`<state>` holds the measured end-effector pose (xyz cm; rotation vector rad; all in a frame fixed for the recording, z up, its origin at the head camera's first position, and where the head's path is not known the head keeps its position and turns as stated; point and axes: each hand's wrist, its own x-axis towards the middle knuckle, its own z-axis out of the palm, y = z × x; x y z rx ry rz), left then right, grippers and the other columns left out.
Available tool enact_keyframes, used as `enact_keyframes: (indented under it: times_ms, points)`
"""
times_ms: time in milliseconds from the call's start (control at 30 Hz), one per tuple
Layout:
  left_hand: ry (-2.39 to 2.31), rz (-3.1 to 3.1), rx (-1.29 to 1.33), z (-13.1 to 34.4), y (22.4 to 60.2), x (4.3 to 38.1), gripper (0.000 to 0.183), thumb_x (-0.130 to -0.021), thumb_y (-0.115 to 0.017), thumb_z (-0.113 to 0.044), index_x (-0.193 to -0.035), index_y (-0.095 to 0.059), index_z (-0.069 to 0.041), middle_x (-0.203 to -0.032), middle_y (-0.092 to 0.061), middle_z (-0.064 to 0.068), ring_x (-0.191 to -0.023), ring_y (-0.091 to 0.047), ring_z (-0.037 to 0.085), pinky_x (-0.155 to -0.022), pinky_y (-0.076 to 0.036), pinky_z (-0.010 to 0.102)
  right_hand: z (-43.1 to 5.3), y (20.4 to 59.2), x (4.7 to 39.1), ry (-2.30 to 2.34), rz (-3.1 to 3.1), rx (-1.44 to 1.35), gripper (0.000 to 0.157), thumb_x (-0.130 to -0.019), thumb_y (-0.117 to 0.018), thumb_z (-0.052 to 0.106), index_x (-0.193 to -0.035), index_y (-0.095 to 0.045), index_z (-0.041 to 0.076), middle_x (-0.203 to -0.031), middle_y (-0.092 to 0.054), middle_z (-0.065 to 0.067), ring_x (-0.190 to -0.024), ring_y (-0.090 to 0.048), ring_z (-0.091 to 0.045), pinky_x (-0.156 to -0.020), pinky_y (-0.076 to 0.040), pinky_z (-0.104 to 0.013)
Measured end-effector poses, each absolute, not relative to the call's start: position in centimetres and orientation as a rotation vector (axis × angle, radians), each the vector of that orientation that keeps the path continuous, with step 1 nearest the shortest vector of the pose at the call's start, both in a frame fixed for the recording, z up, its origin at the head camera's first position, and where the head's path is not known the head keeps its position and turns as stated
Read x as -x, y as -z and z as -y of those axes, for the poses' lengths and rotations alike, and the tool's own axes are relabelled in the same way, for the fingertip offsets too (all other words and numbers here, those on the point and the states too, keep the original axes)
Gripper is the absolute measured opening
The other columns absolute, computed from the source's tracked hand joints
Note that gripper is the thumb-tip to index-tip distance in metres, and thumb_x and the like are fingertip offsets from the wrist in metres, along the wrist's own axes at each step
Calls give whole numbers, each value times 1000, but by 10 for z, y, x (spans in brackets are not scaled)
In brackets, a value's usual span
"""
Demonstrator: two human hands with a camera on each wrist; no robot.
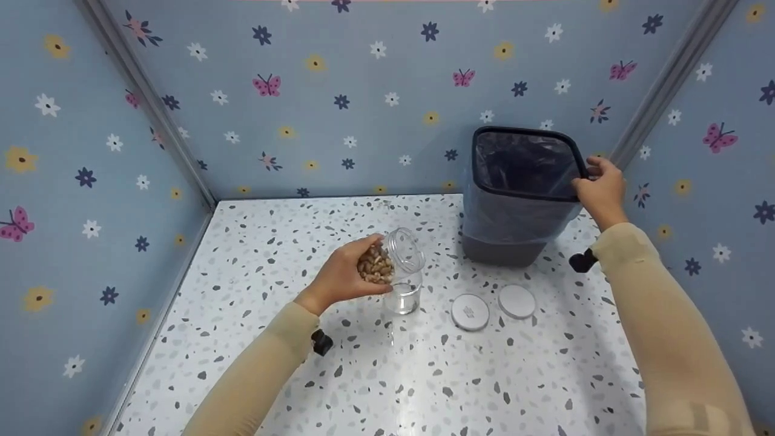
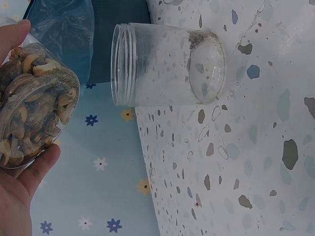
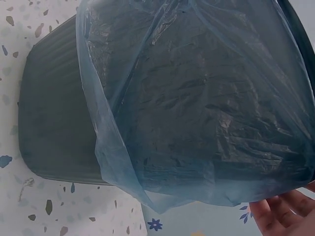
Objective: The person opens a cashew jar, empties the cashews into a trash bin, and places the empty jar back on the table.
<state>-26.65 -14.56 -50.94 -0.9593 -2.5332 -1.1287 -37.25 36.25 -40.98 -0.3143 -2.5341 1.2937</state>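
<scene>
My left hand grips a clear jar, fingers and thumb around its sides. Tilted in that grip, the jar has its open mouth to the right and brown-and-cream dried pieces, perhaps mushrooms, in its bottom. A second clear jar stands upright and uncapped on the table just below it; the left wrist view shows small brown bits inside near its base. My right hand holds the black rim of the grey bin at the right. A bluish plastic bag lines the bin and hangs over its outside.
Two white round lids lie on the speckled table, between the standing jar and the bin. Blue flowered panels wall in the back and both sides. The bin stands close to the back panel.
</scene>
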Motion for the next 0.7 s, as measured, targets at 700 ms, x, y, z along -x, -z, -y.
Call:
enact_keyframes:
  times_ms: [700]
  points:
    - [1103,2513,1011,131,484,281,89,-79,-99,-36,-153,-57,-11,-135,-72,9,-121,-71,25,-104,-63,41,-362,411,372,-1332,2505,378,58,-98,-54,7,-155,-58,7,-118,-61,-5,-93,-59,-14,-78,-51,-24]
